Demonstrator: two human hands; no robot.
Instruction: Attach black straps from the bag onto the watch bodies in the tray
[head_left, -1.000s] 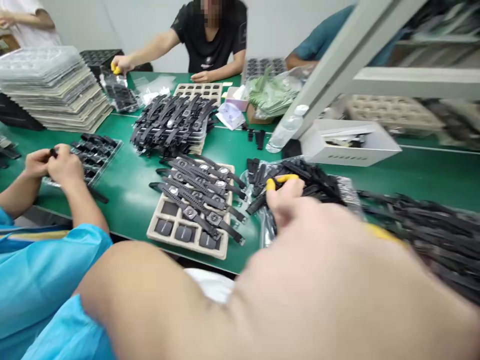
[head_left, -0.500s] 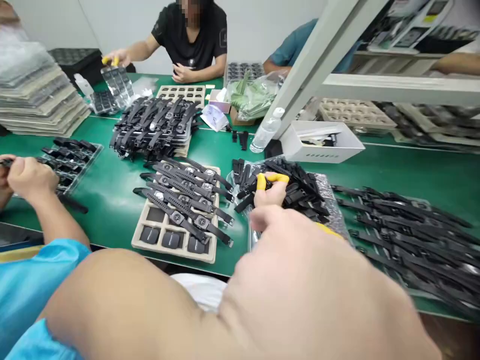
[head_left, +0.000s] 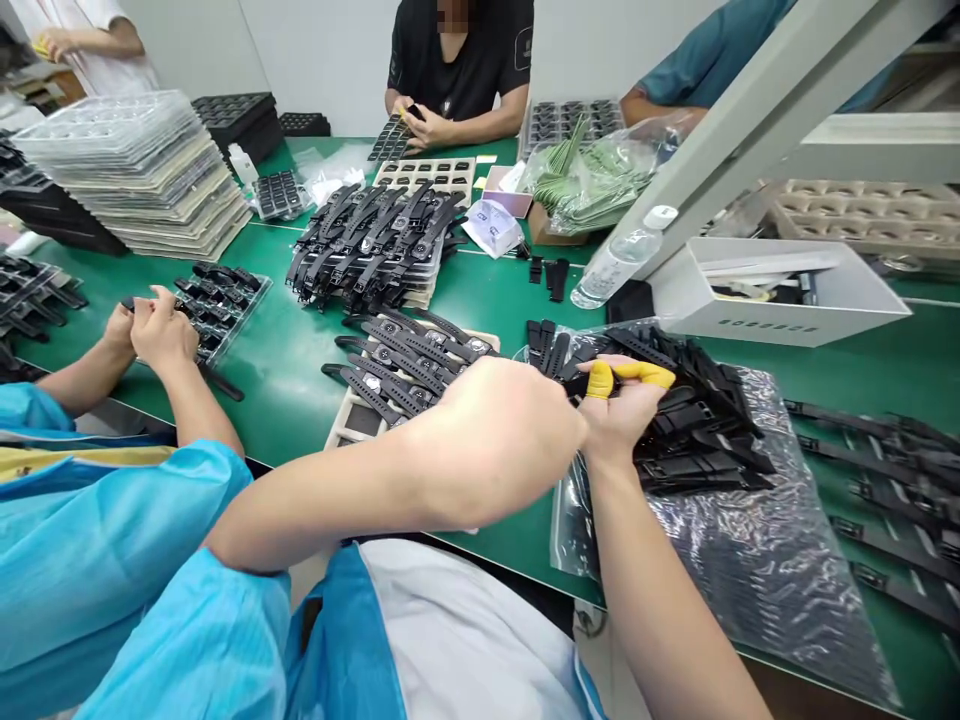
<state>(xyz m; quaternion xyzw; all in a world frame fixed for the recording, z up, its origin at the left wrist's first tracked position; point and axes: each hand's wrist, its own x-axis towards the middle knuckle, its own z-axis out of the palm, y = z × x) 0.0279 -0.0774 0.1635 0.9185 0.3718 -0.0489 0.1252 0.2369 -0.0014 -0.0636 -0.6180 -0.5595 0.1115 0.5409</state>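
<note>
My left hand [head_left: 502, 440], back turned to me, is curled closed against my right hand; its fingers are hidden. My right hand [head_left: 622, 405], with yellow finger cots on thumb and forefinger, pinches a black watch strap [head_left: 577, 385], mostly covered by the hands. Just beyond and right of it lies a pile of black watch straps [head_left: 697, 420] on a clear plastic bag [head_left: 765, 540]. Partly behind my left hand, a beige tray [head_left: 341, 425] carries several black watches [head_left: 401, 360] with their straps laid across it.
A stack of watches [head_left: 375, 245] stands farther back on the green table [head_left: 274, 400]. A water bottle [head_left: 622, 260] and white box [head_left: 780, 295] sit by a slanted post [head_left: 757, 130]. More straps [head_left: 892, 510] lie right. A co-worker's hands [head_left: 161, 330] work at left.
My left forearm has drawn back from close before the camera, and my right forearm now shows. The view has shifted. The co-worker opposite has lowered a tray and brought both hands together.
</note>
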